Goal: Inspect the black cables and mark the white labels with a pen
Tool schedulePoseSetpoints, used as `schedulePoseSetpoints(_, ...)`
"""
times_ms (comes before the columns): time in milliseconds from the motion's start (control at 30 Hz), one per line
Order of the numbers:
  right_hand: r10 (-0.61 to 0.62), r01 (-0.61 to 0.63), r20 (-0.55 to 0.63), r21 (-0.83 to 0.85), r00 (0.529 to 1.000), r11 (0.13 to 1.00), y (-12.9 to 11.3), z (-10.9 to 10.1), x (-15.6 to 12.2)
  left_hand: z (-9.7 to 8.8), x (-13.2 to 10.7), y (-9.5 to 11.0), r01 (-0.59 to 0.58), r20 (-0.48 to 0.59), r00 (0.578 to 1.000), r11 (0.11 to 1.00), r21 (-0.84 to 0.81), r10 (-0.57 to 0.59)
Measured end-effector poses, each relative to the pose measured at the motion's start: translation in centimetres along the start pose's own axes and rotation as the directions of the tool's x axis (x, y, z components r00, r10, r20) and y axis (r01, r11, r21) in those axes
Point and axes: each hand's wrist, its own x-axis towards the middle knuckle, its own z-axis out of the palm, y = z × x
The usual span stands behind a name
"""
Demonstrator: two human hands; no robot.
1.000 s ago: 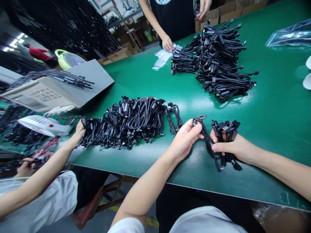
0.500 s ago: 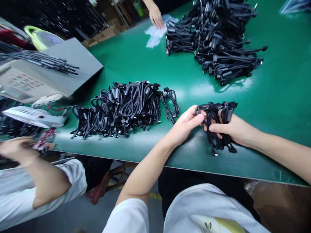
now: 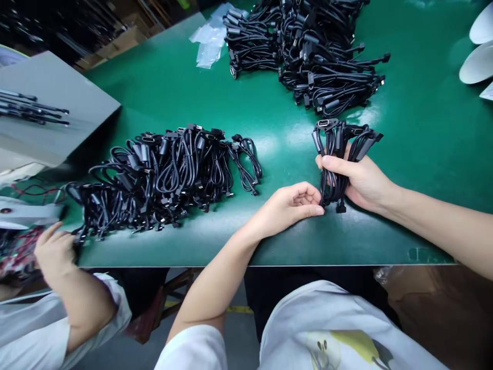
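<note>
My right hand (image 3: 356, 180) is wrapped round a bundle of short black cables (image 3: 337, 141), held upright just above the green table (image 3: 423, 154), plug ends fanning out on top. My left hand (image 3: 295, 203) rests beside it on the table, fingers loosely curled and apart, its fingertips at the lower ends of the bundle, holding nothing. To the left lies a long row of black cables (image 3: 165, 172).
A large heap of black cables (image 3: 308, 51) lies at the far side, with clear plastic bags (image 3: 210, 38) beside it. A grey machine (image 3: 50, 113) stands at the left. A co-worker's hand (image 3: 54, 252) reaches in at the lower left. White discs (image 3: 479, 49) sit at the right edge.
My left hand has let go of the cable it was adding and dropped to the table. The right hand now holds the whole bundle alone. The view tilted down.
</note>
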Motion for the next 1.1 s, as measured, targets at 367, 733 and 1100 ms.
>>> schedulePoseSetpoints(367,-0.082,0.085,0.033,-0.092,0.996,0.992,-0.3,0.2,-0.6,-0.2,0.2,0.1,-0.104,0.002,0.995,0.995,-0.002,0.104)
schedulePoseSetpoints(733,-0.222,0.233,0.077,-0.221,0.972,0.947,-0.3,0.1,-1.5,-0.4,0.1,0.0,-0.056,0.005,0.998,0.996,-0.066,0.056)
schedulePoseSetpoints(1100,-0.008,0.003,-0.029,-0.165,1.0,0.986,-0.6,-0.9,-1.4,-0.1,0.8,-0.4,-0.1,0.034,0.994,0.994,-0.039,0.101)
